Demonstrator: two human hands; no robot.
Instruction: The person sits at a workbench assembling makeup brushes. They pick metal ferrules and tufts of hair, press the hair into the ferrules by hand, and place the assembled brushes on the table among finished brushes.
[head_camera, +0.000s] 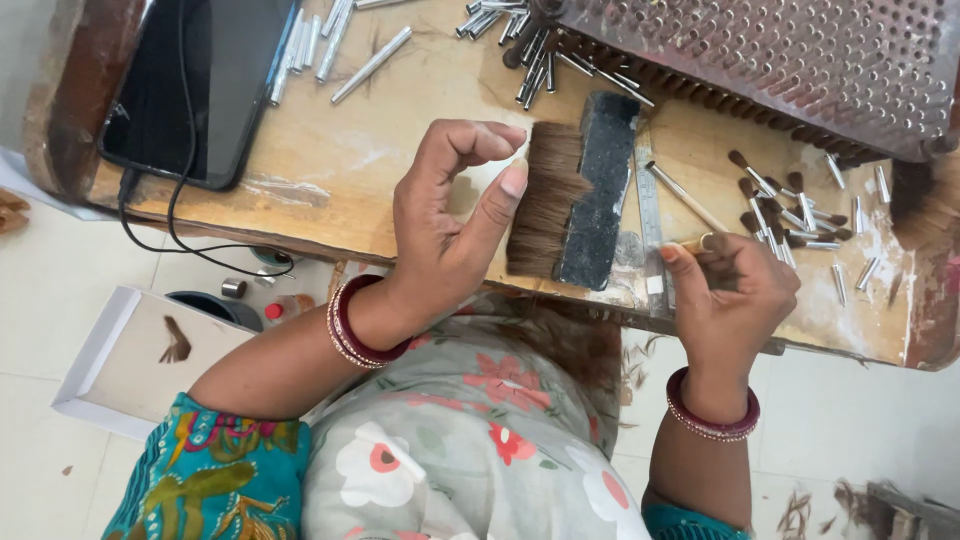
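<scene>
My left hand (455, 215) hovers over the wooden board (340, 160), fingers curled and apart, thumb tip touching the edge of a flat bunch of brown bristles (545, 205). A dark block (597, 190) lies on that bunch. My right hand (730, 290) is closed around a small tuft of brown hair with a short metal ferrule (697, 243) at its fingertips. Beside it lie several small finished brush heads (780, 215) with silver ferrules. A thin metal rod (685, 197) lies between the block and the brush heads.
A perforated metal rack (800, 60) stands at the back right, with loose silver tubes (530, 50) before it. More tubes (330, 45) lie beside a black phone (195, 85) with a cable. A white box (120, 360) sits on the floor at left.
</scene>
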